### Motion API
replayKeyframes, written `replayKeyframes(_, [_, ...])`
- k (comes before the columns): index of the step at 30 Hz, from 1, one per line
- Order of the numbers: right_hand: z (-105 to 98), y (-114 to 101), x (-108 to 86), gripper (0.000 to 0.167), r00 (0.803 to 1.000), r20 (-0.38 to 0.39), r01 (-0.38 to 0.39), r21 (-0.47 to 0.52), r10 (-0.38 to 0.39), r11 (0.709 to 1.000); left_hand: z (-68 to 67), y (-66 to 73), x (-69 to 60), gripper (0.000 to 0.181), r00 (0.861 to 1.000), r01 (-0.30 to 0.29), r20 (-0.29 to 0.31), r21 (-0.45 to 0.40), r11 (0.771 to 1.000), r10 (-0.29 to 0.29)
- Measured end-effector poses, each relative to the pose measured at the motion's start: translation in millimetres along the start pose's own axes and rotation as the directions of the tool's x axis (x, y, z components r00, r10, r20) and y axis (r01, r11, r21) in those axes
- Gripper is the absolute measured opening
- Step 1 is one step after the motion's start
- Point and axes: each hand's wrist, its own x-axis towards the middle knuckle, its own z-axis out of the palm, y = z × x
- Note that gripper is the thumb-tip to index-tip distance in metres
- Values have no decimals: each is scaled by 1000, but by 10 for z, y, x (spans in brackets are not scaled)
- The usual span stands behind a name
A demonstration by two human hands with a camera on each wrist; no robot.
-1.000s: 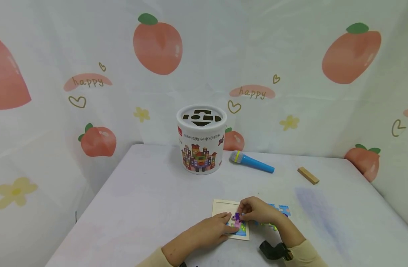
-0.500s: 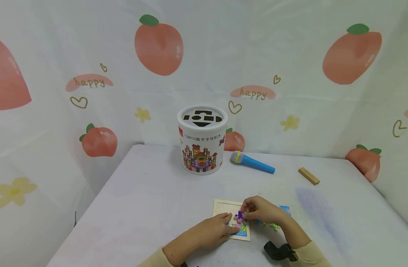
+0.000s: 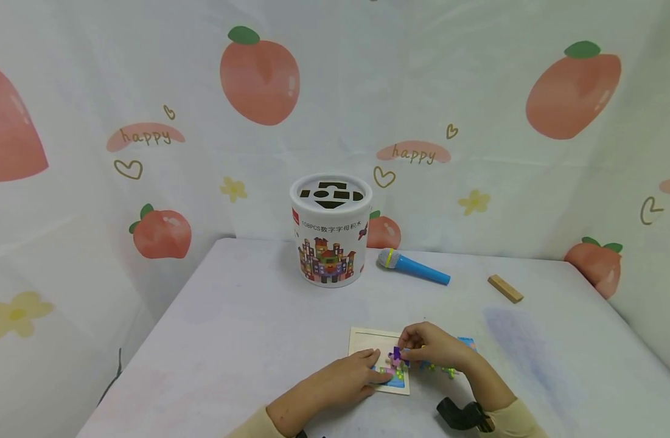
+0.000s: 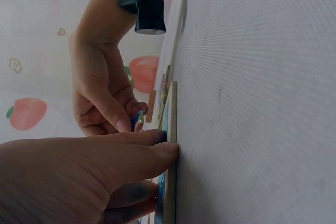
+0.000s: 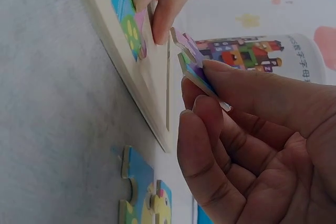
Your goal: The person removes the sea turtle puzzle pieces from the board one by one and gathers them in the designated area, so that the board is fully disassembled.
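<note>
A pale wooden puzzle tray [image 3: 362,337] lies at the table's near middle, with blue, pink and green pieces [image 5: 131,34] laid in one end. The left hand [image 3: 350,380] rests on it, fingers extended; in the left wrist view that hand [image 4: 100,174] has fingertips on the tray's edge and pieces. Between thumb and fingertips the right hand [image 3: 436,348] pinches a purple, pink and green puzzle piece [image 5: 193,64], tilted and raised just off the tray's right side. The right wrist view shows the right hand [image 5: 252,135] with its other fingers curled.
Loose puzzle pieces [image 5: 139,182] lie right of the tray, partly behind the right hand. Farther back stand a white bucket [image 3: 331,243], a blue toy microphone [image 3: 419,269] and a small wooden block [image 3: 505,288]. A printed cloth hangs behind the table.
The right hand has moved slightly right with the pinched piece, which has lifted and turned away from the pieces in the tray. The left hand has stayed in place.
</note>
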Motion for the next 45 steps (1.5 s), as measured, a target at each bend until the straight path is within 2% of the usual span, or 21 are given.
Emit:
replayKeyframes(8, [-63, -27, -61, 12, 999, -26, 24, -50, -25, 998, 4, 4, 0, 39, 1000, -1, -2, 12, 1000, 1])
replayKeyframes(18, [-149, -38, -164, 15, 999, -47, -18, -55, 15, 998, -5, 15, -4, 40, 1000, 19, 17, -34, 999, -19])
replayKeyframes(22, [-166, -17, -197, 17, 997, -63, -45, -60, 41, 997, -15, 15, -6, 39, 1000, 23, 17, -23, 999, -23])
replayKeyframes(29, [-189, 53, -265, 18, 996, -78, -47, -60, 42, 997, -3, 22, 2, 40, 999, 43, 23, -26, 999, -42])
replayKeyframes(34, [-201, 70, -312, 18, 994, -83, -68, -42, 64, 997, 8, 20, 3, 40, 999, 32, 11, -24, 999, -32])
replayKeyframes(45, [-238, 168, -419, 21, 990, -112, -85, -37, 80, 996, 10, 35, -10, 40, 999, 37, 26, -41, 998, -36])
